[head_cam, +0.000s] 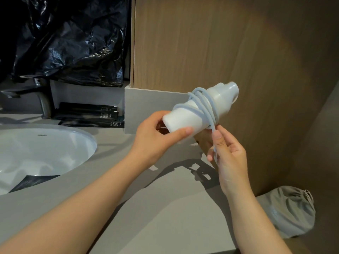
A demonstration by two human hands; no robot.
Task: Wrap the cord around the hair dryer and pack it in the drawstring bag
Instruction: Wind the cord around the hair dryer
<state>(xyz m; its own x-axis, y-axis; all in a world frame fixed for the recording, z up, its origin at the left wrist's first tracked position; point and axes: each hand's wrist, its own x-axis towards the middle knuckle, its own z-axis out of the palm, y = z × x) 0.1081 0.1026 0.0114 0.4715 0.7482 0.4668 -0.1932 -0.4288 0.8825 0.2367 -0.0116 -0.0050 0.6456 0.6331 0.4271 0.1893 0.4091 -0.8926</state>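
A white hair dryer (185, 118) is held in the air above the grey counter, its nozzle pointing up and to the right. My left hand (156, 136) grips its lower end, thumb across the front. Several turns of pale cord (203, 105) lie around the dryer's middle. My right hand (227, 154) pinches the loose stretch of cord just below the dryer, and the cord runs down through its fingers. A grey drawstring bag (291, 211) lies crumpled on the counter at the lower right, against the wooden panel.
A white sink basin (78, 143) is set into the grey counter (161, 217) at the left, with a dark tap (44, 99) behind it. Black sachets (88, 114) lie by the backsplash. A black plastic bag (73, 43) hangs above. A wooden panel (220, 43) stands close behind the dryer.
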